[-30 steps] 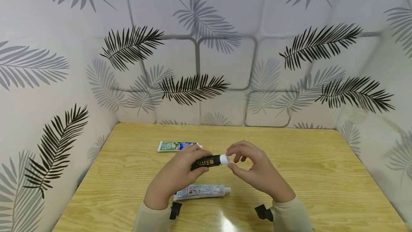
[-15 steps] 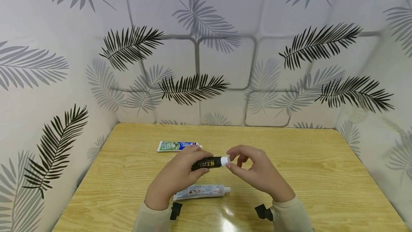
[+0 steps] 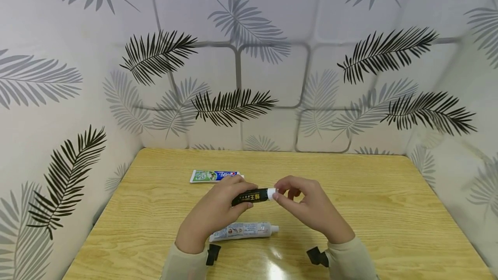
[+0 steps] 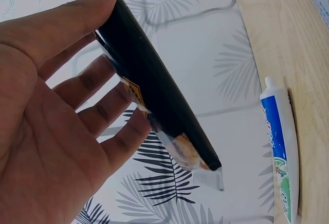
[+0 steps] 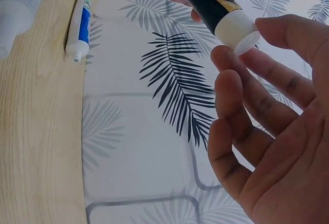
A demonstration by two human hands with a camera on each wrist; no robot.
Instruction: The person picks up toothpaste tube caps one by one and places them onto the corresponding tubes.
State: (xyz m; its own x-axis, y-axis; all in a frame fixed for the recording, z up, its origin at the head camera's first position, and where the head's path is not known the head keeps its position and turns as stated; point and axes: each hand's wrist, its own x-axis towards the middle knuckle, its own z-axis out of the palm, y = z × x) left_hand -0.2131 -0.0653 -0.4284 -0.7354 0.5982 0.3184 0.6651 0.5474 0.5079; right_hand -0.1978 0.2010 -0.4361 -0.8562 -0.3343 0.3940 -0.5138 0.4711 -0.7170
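In the head view a black toothpaste tube [image 3: 254, 195] with gold lettering is held up off the table, its white cap [image 3: 272, 193] pointing right. My left hand [image 3: 214, 211] grips the tube's body between thumb and fingers; its flat clear end shows past the fingertips in the left wrist view. My right hand [image 3: 307, 208] pinches the white cap [image 5: 235, 31] with its thumb and fingertips, the other fingers bent beneath. A white toothpaste tube [image 3: 249, 230] lies below the hands. Behind my left hand lies a green and blue toothpaste tube [image 3: 206, 176], partly covered by the fingers.
Both lying tubes rest on a pale wooden table [image 3: 350, 193]. A wall covering [image 3: 272, 72] with leaf patterns rises behind the table and on both sides. Light glares off the tabletop near its front.
My right fingertips have come in slightly leftward onto the white cap, covering more of it. The black tube has shifted only a little; the lying tubes have stayed put.
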